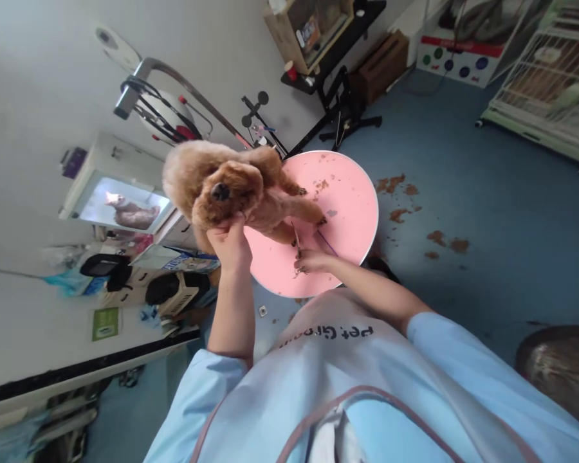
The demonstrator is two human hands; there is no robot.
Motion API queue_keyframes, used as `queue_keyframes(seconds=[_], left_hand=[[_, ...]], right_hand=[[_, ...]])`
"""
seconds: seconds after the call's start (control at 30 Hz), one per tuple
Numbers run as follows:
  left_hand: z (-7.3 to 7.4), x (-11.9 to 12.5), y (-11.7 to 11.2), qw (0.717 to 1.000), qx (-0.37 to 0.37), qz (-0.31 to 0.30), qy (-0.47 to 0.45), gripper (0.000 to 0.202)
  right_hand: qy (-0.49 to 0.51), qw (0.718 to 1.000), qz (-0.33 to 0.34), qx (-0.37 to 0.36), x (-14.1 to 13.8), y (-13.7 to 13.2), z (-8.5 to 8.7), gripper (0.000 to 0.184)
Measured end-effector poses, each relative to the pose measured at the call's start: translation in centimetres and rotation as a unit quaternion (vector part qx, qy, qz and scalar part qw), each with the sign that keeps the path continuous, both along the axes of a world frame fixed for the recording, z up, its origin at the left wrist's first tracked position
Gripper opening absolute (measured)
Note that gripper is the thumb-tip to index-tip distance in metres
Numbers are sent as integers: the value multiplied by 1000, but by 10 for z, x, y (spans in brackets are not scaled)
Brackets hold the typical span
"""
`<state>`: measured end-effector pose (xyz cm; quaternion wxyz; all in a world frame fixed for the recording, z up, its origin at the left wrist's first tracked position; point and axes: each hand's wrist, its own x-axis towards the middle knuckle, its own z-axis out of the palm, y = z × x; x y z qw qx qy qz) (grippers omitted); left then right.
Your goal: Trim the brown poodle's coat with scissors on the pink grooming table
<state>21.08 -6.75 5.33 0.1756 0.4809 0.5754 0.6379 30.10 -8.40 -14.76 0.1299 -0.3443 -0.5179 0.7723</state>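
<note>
A small brown curly dog stands on a round pink grooming table. My left hand is closed under the dog's chin and holds its muzzle up. My right hand is closed on a pair of scissors whose blades point at the dog's front leg. A thin purple item also sticks out of that hand; I cannot make out what it is. Tufts of cut fur lie on the tabletop. I wear a light blue apron with lettering.
Fur clippings are scattered on the blue floor right of the table. A grooming arm and dryer stand behind the dog. There are a black stand, wire cages and cluttered shelves. A dark round object is at lower right.
</note>
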Motion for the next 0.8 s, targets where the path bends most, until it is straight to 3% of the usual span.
queue_keyframes(seconds=[0.2, 0.4, 0.57, 0.8], left_hand=[[1, -3, -2, 1000, -16, 20, -9, 37], [1, -3, -4, 1000, -13, 26, 4, 36], [1, 0, -5, 1000, 10, 17, -9, 36], [0, 2, -7, 1000, 2, 21, 14, 46]], right_hand=[[13, 996, 10, 82, -21, 5, 14, 23], [-26, 992, 11, 125, -25, 19, -1, 34], [-18, 988, 21, 154, -18, 30, -10, 65], [-36, 988, 66, 132, -15, 46, -16, 71]])
